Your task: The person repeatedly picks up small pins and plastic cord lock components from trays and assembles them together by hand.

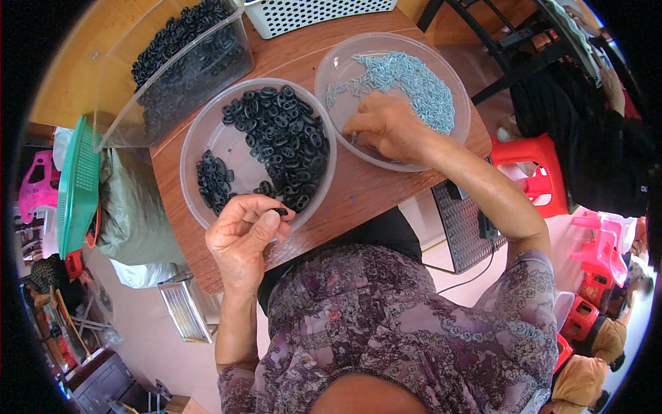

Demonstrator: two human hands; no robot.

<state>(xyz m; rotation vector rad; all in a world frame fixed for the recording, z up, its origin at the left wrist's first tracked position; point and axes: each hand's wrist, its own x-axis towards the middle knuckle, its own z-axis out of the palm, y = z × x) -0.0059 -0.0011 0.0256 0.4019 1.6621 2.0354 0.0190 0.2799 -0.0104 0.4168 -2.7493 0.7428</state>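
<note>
Between the thumb and fingertips of my left hand [240, 231] is a small black plastic part [281, 212], held over the near edge of a round clear tub [187, 165]. That tub holds many black oval parts [286, 127] with holes, in one large heap and a smaller pile. My right hand [396, 127] reaches into a second round clear tub [458, 86], its fingers curled down and together near the bottom. Bluish-silver screws [414, 79] are heaped there beyond the hand. Whatever the right fingertips pinch is hidden.
Both tubs stand on a brown wooden table [352, 186]. A clear bin [238, 52] of black parts stands far left, beside a white perforated basket [324, 15]. A green basket [79, 186] and a sack [127, 214] are left of the table; a red stool [545, 172] is at right.
</note>
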